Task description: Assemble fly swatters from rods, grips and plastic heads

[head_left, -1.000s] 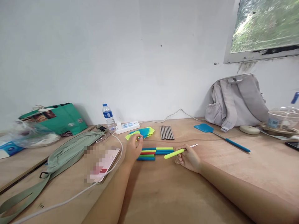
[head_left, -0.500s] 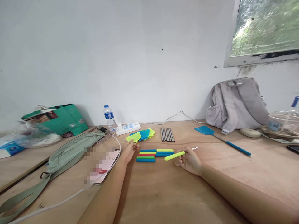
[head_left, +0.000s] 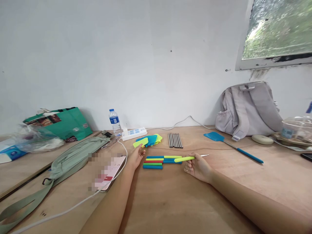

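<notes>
My right hand (head_left: 199,168) is closed around a metal rod with a yellow-green handle (head_left: 184,159) on it, held above the table and pointing left. The rod's thin bare end (head_left: 205,155) sticks out to the right of my fingers. My left hand (head_left: 136,157) pinches the near edge of a yellow-green fly swatter head (head_left: 140,142). Blue and yellow-green swatter heads (head_left: 152,139) lie in a pile beside it. Between my hands, several coloured handles (head_left: 153,161) lie in rows. A bundle of grey metal rods (head_left: 175,140) rests behind them.
A blue fly swatter (head_left: 230,145) lies on the right, before a grey backpack (head_left: 248,110). A power strip (head_left: 134,133) and water bottle (head_left: 114,122) stand at the back. Left are a phone (head_left: 113,172), its white cable (head_left: 73,206), a green strap bag (head_left: 78,159) and a green bag (head_left: 73,125).
The yellow-green swatter head at my left fingers has tipped and risen slightly. My right hand has turned the handle closer to level, its left end now higher and over the laid-out handles.
</notes>
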{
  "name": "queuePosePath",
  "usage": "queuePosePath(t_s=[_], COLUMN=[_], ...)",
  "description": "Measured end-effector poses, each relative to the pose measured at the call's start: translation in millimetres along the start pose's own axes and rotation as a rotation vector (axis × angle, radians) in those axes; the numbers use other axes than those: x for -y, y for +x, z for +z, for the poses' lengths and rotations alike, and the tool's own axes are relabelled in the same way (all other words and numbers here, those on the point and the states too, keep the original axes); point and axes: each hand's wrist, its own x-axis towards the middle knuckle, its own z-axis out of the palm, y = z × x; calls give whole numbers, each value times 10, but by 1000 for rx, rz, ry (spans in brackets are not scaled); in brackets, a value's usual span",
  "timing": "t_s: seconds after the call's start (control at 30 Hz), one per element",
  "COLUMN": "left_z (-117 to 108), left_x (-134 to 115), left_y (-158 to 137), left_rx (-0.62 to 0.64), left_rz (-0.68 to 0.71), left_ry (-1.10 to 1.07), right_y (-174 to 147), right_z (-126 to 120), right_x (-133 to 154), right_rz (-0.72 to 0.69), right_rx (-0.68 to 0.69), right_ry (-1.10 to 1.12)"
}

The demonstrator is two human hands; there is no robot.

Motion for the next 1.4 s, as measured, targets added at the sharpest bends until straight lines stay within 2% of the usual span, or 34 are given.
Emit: queuePosePath(t_s=[0.17, 0.37, 0.53, 0.67, 0.73, 0.83, 1.1, 1.27, 1.4], left_z=[27, 71, 202, 351, 418, 499, 600, 616, 610], left_x=[66, 36, -1, 27, 57, 101, 148, 173, 205], left_y=[-12, -48, -190, -361, -434, -516, -685, -741, -743], left_rx=[-34, -41, 26, 85, 118, 155, 232, 274, 271], left_rz=[119, 207, 270, 283, 272, 221, 37, -58, -62], left_ry=[44, 73, 39, -1, -20, -65, -84, -122, -104], right_y=[-1, -9, -11, -17, -22, -42, -187, -185, -182], right_z=[-3, -33, -52, -23, -5, 19, 138, 136, 130], right_x=[-9, -14, 1, -1, -18, -49, -16, -12, -15], right_rz=[-2, -37, -55, -27, -16, -33, -57, -54, -52], right_rx=[12, 10, 4, -65, -89, -31, 161, 183, 175], right_ry=[-8, 11, 10, -150, -221, -347, -945, -989, -979])
